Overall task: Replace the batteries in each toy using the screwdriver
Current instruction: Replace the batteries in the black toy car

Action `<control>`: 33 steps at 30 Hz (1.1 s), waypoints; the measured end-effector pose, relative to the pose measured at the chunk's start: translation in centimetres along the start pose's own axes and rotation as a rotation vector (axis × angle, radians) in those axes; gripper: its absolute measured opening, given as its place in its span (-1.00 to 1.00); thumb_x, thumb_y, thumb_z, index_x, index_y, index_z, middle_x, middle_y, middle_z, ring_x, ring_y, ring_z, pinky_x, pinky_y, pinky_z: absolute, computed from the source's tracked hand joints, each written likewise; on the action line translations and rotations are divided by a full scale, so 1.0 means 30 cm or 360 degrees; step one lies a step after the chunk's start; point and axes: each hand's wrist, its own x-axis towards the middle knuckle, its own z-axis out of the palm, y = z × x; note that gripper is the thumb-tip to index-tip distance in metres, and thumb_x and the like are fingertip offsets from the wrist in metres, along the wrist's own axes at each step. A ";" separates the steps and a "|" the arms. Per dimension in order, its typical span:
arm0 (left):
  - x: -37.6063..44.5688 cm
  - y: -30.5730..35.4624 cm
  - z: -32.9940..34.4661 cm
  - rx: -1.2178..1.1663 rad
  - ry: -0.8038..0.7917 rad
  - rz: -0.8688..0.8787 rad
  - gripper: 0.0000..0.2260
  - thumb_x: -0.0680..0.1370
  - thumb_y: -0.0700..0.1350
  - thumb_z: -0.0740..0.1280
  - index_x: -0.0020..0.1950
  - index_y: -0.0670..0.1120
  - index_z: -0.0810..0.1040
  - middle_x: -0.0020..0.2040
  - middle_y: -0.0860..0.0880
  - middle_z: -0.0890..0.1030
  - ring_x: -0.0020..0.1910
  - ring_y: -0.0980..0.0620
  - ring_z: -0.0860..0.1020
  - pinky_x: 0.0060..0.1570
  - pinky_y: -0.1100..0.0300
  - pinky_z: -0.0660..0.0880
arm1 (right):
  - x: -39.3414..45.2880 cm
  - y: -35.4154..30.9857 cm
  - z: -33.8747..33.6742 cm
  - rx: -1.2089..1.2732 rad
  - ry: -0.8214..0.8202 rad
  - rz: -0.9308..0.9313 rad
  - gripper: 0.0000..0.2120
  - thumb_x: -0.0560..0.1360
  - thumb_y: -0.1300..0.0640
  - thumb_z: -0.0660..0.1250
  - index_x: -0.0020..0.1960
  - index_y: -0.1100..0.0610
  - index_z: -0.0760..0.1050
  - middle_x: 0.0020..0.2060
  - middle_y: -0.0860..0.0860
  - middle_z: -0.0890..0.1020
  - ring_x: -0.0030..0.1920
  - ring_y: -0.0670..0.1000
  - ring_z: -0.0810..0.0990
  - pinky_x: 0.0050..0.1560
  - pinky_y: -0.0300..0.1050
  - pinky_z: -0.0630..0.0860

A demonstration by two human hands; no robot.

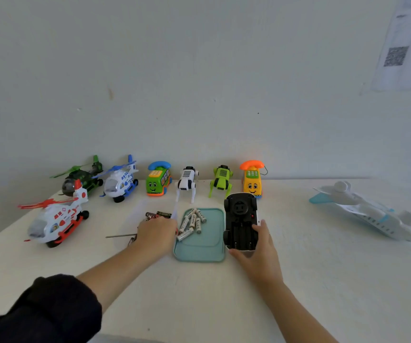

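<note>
Head view: toy car [241, 222] held belly-up at centre right of the frame, beside the teal tray [209, 251].

Right hand [261, 253] has its grip clamped on the car's near end; the car's long axis runs from the person toward the wall, its black underside facing up. Silver batteries [191, 222] lie heaped in the tray's far left part, just left of the car. Left hand [157, 235] rests curled on the counter [323, 280] at the tray's left edge, over dark batteries [158, 214]; whether it grips anything I cannot tell. Screwdriver [120, 235] lies flat left of that hand, its shaft pointing to frame left.
</note>
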 end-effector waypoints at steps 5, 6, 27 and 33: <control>0.061 -0.083 0.017 0.0210 -0.0059 0.0031 -0.62 0.53 -0.29 0.16 0.32 -0.03 0.40 0.20 -0.06 0.54 0.18 -0.08 0.51 0.08 0.12 0.34 | -0.009 -0.005 -0.006 0.0037 0.0015 0.0017 -0.38 0.31 0.17 0.51 0.24 -0.02 0.25 0.02 -0.12 0.52 -0.05 -0.11 0.59 -0.22 -0.31 0.37; 0.071 -0.098 0.026 0.0273 -0.0070 0.0021 -0.63 0.53 -0.28 0.16 0.30 -0.02 0.42 0.21 -0.05 0.53 0.19 -0.07 0.50 0.11 0.11 0.32 | -0.015 -0.015 -0.008 0.0076 0.0013 0.0005 -0.40 0.32 0.20 0.51 0.20 -0.08 0.27 -0.03 -0.18 0.52 -0.09 -0.26 0.56 -0.22 -0.41 0.36; 0.069 0.064 0.144 -0.0424 0.0337 0.0447 -0.79 0.60 -0.13 0.11 0.21 -0.08 0.39 0.11 -0.07 0.49 0.06 -0.10 0.50 -0.08 0.04 0.45 | 0.006 0.015 -0.009 0.0121 0.0132 -0.0030 -0.27 0.35 0.23 0.49 0.40 -0.05 0.22 0.00 -0.18 0.55 0.02 -0.12 0.58 -0.04 -0.50 0.39; 0.092 0.079 0.140 -0.0429 0.0149 0.0269 -0.69 0.55 -0.27 0.10 0.29 -0.14 0.27 0.09 -0.15 0.46 0.07 -0.15 0.51 -0.11 0.04 0.41 | 0.017 0.017 -0.006 0.0130 0.0130 -0.0027 -0.27 0.36 0.21 0.48 0.41 -0.06 0.21 -0.01 -0.19 0.56 -0.04 -0.19 0.59 -0.08 -0.51 0.42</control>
